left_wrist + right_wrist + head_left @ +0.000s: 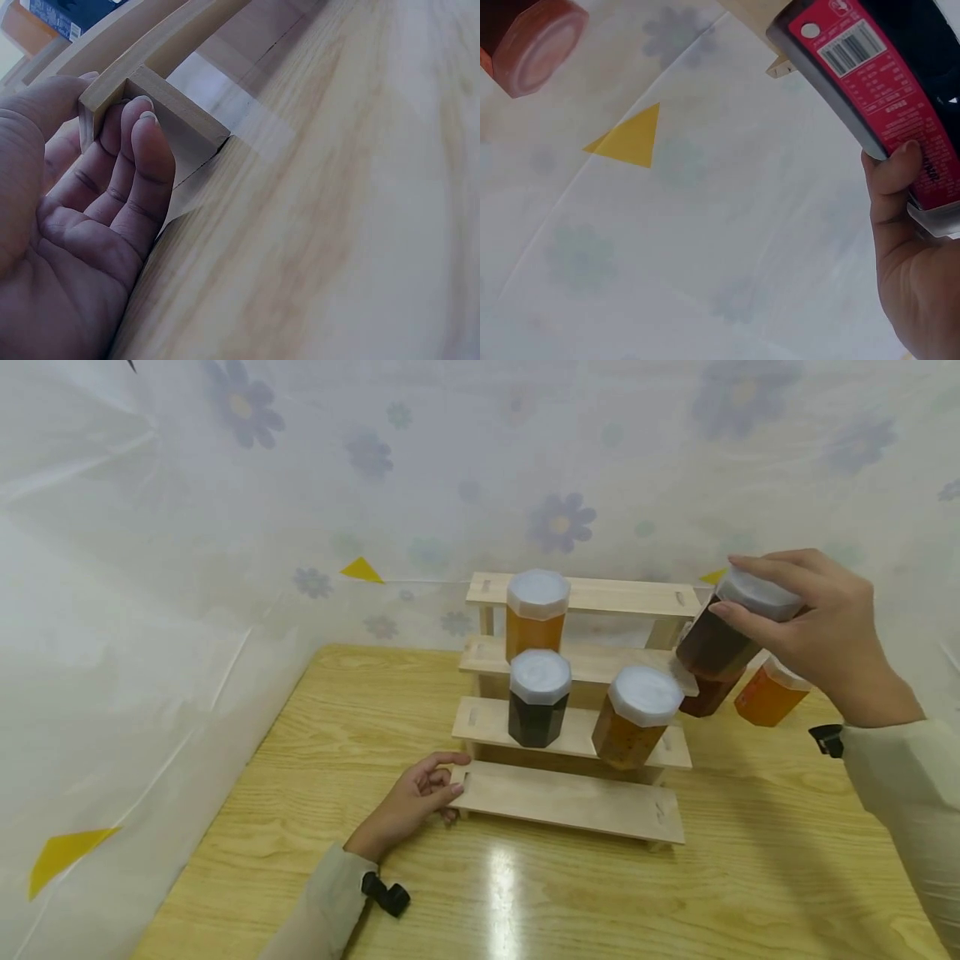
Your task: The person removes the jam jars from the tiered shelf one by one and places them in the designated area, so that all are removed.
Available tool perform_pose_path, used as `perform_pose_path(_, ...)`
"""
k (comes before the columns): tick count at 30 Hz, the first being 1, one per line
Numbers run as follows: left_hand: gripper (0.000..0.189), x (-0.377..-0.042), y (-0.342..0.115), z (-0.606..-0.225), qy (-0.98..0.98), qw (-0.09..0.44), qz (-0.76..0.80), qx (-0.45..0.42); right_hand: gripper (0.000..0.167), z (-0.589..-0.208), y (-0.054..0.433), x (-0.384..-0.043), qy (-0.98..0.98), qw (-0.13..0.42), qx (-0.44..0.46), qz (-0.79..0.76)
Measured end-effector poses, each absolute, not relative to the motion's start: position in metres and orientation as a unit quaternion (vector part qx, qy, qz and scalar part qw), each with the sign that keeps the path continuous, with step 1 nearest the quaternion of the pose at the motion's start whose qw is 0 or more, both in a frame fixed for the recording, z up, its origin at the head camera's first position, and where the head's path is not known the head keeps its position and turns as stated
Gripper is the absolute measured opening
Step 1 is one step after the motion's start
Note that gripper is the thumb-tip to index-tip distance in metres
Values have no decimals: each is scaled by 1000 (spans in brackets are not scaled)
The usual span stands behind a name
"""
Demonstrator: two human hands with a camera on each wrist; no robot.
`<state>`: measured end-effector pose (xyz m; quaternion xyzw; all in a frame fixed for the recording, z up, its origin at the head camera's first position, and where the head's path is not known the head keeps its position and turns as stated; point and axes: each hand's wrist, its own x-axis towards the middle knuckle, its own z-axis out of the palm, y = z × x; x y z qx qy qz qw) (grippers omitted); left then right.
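Observation:
My left hand (pixel 420 797) pinches the left end of the lowest shelf of a stepped wooden rack (pixel 570 797), thumb above and fingers curled below. In the right hand (pixel 821 606) is a jar of dark contents (pixel 716 639), gripped round its white lid. It tilts in the air beside the upper right of the rack. Its red label with a barcode (pixel 853 48) shows in the right wrist view. On the shelf above the lowest stand a black-filled jar (pixel 537 714) at left and an amber jar (pixel 626 735) at right. An orange jar (pixel 534 631) stands higher up at left.
Right of the rack, on the wood-grain table (pixel 337 710), are an orange jar (pixel 768 697) and a reddish-brown jar (pixel 705 697), partly hidden by the held one. A flowered white sheet (pixel 450 485) hangs behind, with yellow triangles (pixel 362 570) on it.

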<state>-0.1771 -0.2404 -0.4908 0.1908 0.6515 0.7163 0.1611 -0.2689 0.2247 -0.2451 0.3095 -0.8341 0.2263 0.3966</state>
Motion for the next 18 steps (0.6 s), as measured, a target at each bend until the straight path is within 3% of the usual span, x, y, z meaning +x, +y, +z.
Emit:
perform_pose_path(7, 44, -178, -241, -492, 652, 155, 714, 203, 45, -244, 233, -263, -843, 402, 292, 208)
perform_pose_path(13, 44, -179, -240, -493, 649, 155, 718, 198, 46, -241, 245, -258, -855, 391, 277, 197)
perform_pose_path(18, 43, -179, -240, -493, 649, 153, 718, 200, 57, -245, 256, -252, -860, 382, 279, 189)
